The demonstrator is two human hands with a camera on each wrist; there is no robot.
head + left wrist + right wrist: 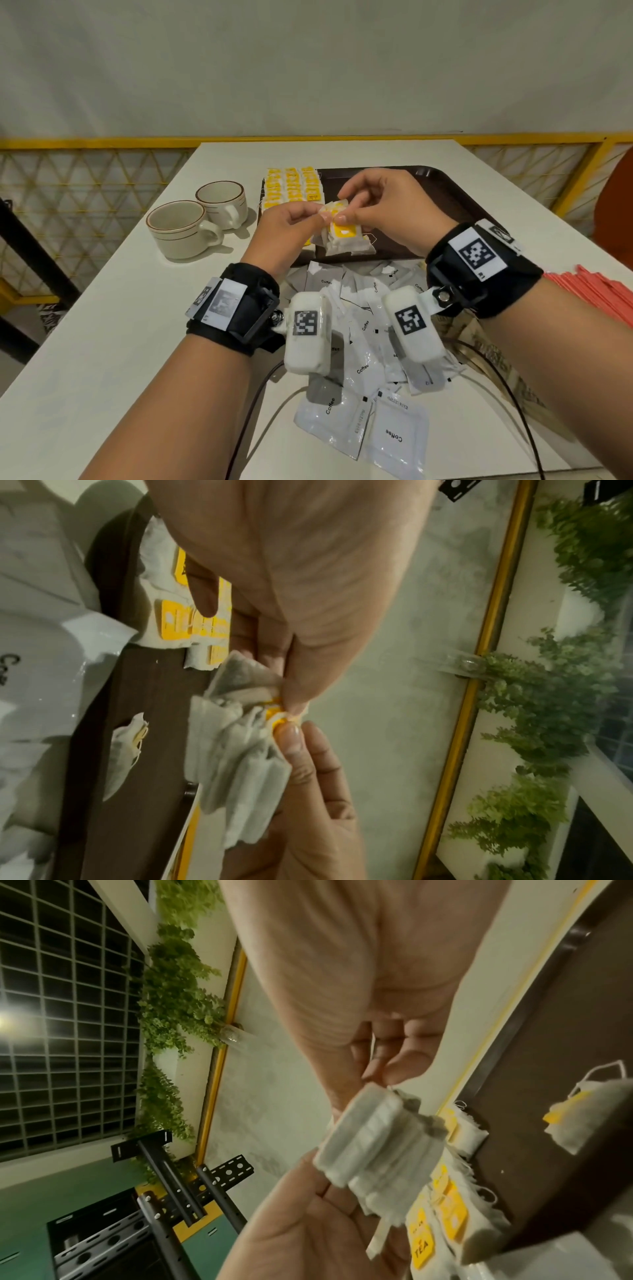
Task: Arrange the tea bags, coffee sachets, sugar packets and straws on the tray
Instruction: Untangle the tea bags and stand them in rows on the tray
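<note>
Over the brown tray (442,195) both hands hold one small bunch of white tea bags (333,209) with yellow tags. My left hand (318,216) pinches it from the left; my right hand (343,211) pinches it from the right. In the left wrist view the bunch (240,756) fans out below my left hand (291,704). In the right wrist view the bunch (377,1145) hangs under my right hand (377,1079). Rows of tea bags (291,186) lie at the tray's far left, and a loose pile (346,240) lies near its front edge.
White coffee sachets (363,346) are heaped on the table in front of the tray. Red straws (596,291) lie at the right edge, with brown paper packets (493,356) beside them. Two cream cups (191,226) stand left of the tray.
</note>
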